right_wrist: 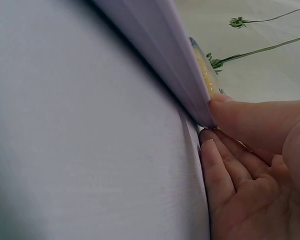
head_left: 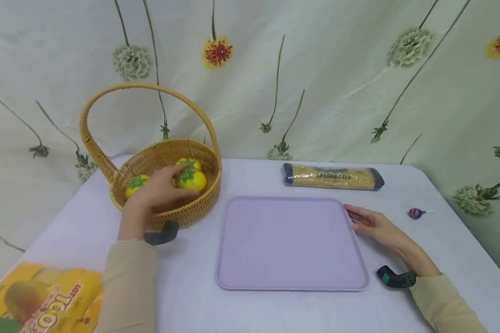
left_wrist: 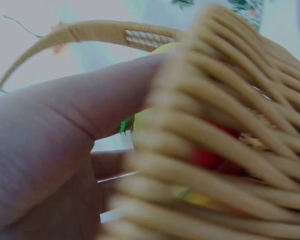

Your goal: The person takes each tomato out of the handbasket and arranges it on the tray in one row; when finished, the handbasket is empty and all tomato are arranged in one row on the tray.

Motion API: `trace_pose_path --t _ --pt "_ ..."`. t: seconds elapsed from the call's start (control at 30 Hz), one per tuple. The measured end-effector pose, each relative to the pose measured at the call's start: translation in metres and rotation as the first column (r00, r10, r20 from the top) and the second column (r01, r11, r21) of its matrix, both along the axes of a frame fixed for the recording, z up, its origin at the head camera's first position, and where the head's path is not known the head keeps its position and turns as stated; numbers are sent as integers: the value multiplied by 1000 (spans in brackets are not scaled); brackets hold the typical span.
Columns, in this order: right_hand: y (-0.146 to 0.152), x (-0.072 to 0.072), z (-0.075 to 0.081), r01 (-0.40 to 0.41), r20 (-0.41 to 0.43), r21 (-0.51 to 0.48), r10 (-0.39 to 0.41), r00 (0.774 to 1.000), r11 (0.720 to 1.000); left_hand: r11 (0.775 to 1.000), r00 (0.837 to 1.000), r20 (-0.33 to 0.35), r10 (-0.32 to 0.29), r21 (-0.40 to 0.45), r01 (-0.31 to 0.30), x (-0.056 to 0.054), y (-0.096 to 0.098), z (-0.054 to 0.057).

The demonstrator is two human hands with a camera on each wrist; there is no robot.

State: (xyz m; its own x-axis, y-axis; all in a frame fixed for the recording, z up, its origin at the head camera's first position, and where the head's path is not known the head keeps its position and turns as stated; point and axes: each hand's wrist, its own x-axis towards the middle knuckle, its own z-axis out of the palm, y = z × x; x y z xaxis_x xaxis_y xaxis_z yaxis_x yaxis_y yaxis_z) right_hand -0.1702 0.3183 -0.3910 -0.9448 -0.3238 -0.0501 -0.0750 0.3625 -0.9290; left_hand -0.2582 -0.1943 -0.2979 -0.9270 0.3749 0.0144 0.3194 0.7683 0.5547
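Observation:
My left hand (head_left: 159, 186) reaches over the near rim into a wicker basket (head_left: 204, 207). Its thumb and straight fingers spread about a yellow tomato-like fruit (head_left: 195, 181) with a green leafy top. Another such fruit (head_left: 194, 163) sits behind it, and one more (head_left: 134, 183) lies at the basket's left side. In the left wrist view the basket weave (left_wrist: 190, 130) hides much of the fruit. My right hand (head_left: 377, 226) pinches the upper right edge of a flat lilac tray (head_left: 291, 245), thumb (right_wrist: 250, 120) at the rim and fingertips (right_wrist: 212, 160) just below it.
A spaghetti pack (head_left: 332, 177) lies behind the tray. Right of it is a wrapped lollipop (head_left: 415, 213). A yellow packet (head_left: 46, 300) with a mango picture lies at the near left. The basket's tall handle (head_left: 150, 86) arches above it. Flowered cloth (head_left: 337, 83) hangs behind the table.

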Motion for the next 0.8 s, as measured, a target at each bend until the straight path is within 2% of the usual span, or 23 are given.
trace_pose_path --t 0.2,0.37,0.5,0.67,0.8 --pt "1 1 2 0 8 -6 0 1000 1000 1000 998 -61 -11 26 12 8 1 16" --pt "1 0 0 -2 7 -6 2 1000 1000 992 996 -82 -30 119 39 13 5 22" --pt "1 -1 -2 -3 -2 -9 3 1000 1000 988 994 -90 -58 138 71 17 12 26" --pt "2 -2 -3 -2 -12 -6 2 1000 1000 967 992 -64 -109 224 121 23 28 29" --pt "2 -2 -3 -12 -28 -16 11 1000 1000 944 981 -94 -168 272 188 25 49 27"
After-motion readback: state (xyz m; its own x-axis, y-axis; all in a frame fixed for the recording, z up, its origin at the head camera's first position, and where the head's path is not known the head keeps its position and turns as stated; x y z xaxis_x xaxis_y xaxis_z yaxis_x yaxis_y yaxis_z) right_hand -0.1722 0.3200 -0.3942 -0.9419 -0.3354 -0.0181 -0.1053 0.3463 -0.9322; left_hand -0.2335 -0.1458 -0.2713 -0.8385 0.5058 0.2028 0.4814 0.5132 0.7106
